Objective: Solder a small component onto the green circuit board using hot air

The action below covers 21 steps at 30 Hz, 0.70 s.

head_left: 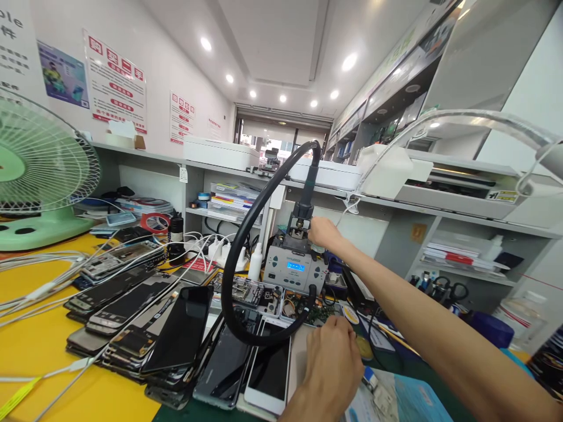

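A grey hot air rework station (285, 275) with a lit blue display stands at the back of the bench. Its hot air gun (309, 186) rests upright, nozzle down, in the holder on top, and a thick black hose (233, 252) loops forward from it. My right hand (324, 233) reaches out to the holder and is closed right beside the nozzle; its fingertips are hidden. Nearer to me, my left hand (333, 357) is curled closed above the bench, and what it holds, if anything, is hidden. Just left of it lies a white phone (269, 372) with a dark screen.
Stacks of phones and screens (176, 331) cover the left side. A green fan (39, 170) and white cables (39, 293) are beyond them. Circuit boards (321, 310) lie before the station. A blue-white packet (409, 398) is at front right. A clear curved tube (457, 114) arches overhead.
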Motion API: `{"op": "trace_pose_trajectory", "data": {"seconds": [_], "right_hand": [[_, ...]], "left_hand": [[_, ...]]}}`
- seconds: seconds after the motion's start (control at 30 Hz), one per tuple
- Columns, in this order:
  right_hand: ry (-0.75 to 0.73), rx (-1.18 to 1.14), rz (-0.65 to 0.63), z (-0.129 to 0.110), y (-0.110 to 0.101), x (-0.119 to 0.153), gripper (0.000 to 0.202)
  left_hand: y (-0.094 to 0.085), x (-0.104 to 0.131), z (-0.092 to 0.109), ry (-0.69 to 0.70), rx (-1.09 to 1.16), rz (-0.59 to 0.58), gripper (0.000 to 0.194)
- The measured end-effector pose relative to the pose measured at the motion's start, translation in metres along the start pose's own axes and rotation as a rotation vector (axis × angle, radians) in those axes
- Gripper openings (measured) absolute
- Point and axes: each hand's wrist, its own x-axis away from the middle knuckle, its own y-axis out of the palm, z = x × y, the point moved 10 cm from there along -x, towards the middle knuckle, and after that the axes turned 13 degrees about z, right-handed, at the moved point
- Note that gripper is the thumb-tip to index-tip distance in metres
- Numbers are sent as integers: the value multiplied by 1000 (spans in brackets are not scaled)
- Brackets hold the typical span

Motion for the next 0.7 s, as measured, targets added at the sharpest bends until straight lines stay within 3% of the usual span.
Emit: {"op": "trace_pose_trajectory", "data": {"seconds": [0.7], "right_hand": [[-3,-5,-20,0,0,-9,31]], "left_hand": [[2,2,-4,-14,-3,-5,22]]}}
